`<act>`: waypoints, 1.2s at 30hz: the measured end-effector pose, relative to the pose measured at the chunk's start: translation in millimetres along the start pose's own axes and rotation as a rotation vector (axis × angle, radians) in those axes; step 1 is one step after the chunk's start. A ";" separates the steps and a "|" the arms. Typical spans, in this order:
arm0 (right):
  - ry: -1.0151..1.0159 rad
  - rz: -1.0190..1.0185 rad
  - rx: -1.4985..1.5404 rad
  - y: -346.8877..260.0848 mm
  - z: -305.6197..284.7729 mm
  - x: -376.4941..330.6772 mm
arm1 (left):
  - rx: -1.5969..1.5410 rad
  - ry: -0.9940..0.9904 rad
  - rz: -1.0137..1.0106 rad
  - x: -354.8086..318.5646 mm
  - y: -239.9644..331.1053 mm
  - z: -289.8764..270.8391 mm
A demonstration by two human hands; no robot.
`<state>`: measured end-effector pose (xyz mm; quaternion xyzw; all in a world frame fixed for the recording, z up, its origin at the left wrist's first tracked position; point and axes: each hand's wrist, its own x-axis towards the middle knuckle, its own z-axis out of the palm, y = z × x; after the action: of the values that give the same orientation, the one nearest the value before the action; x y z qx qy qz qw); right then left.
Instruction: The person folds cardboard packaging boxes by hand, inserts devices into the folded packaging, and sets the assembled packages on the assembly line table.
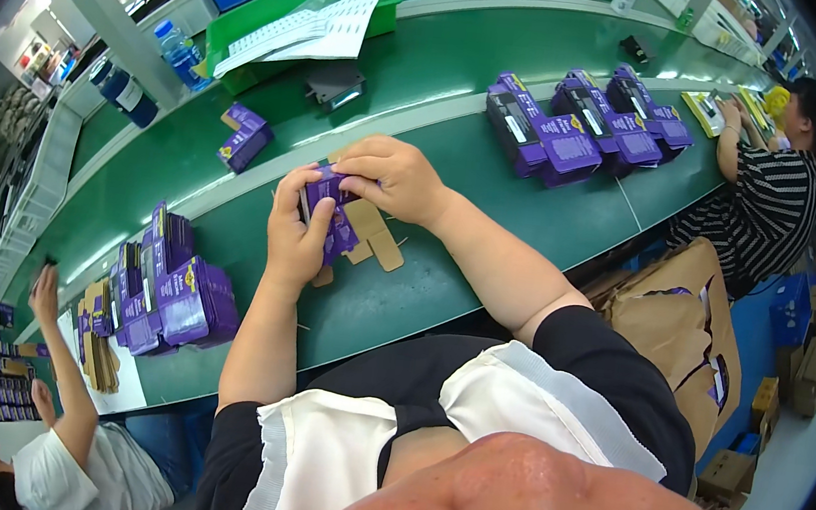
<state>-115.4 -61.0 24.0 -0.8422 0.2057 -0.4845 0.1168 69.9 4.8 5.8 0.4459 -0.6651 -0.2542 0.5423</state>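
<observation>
Both my hands hold a small purple carton [330, 208] with open brown flaps over the green conveyor belt [494, 204]. My left hand [296, 232] grips its left side from below, thumb on the front. My right hand [392, 177] pinches its top edge from above. A brown flap [377, 232] sticks out to the right under my right hand. The carton's body is mostly hidden by my fingers.
Folded purple cartons [172, 294] stand bunched at my left; more assembled ones [584, 124] lie at the upper right. A single purple carton [244, 136] lies on the belt. A green bin [284, 14] holds white sheets. One person sits at right [777, 196], another at lower left [67, 418].
</observation>
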 end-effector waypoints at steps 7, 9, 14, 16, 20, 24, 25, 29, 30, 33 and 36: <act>0.160 0.002 -0.013 -0.7 7.4 -4.5 | -0.461 -0.020 -0.320 0.8 10.0 3.9; 0.152 0.024 0.011 -1.5 5.5 -4.3 | -0.497 0.023 -0.334 1.1 16.1 8.1; 0.018 0.461 0.460 3.6 7.1 -5.2 | -0.326 -0.035 -0.155 -1.6 -4.6 5.0; -0.011 0.553 0.515 10.7 5.7 -9.1 | -0.191 -0.054 -0.066 -2.0 3.1 9.9; -0.078 0.535 0.522 10.3 2.8 -3.8 | -0.211 -0.064 -0.033 -2.7 -2.6 3.0; -0.124 0.644 0.581 17.2 1.3 -7.4 | -0.487 -0.031 -0.325 5.8 6.3 -1.4; -0.158 0.687 0.648 21.5 0.7 -8.9 | -0.570 -0.042 -0.386 7.6 9.1 -3.7; -0.194 0.472 0.340 9.2 -10.7 -1.1 | -0.677 0.035 -0.508 10.3 4.0 -11.0; -0.195 0.471 0.346 11.1 -9.1 -2.3 | -0.723 0.090 -0.569 10.9 -0.5 -13.1; -0.190 0.229 0.301 13.4 -2.3 -3.6 | -0.825 0.107 -0.707 12.9 -10.9 -21.3; -0.227 0.428 0.473 17.5 -10.0 -1.8 | -0.910 0.066 -0.828 14.4 -13.3 -25.0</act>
<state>-129.0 -75.7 20.7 -0.7780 0.2455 -0.3863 0.4304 97.7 -10.4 9.1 0.3986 -0.2442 -0.6882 0.5549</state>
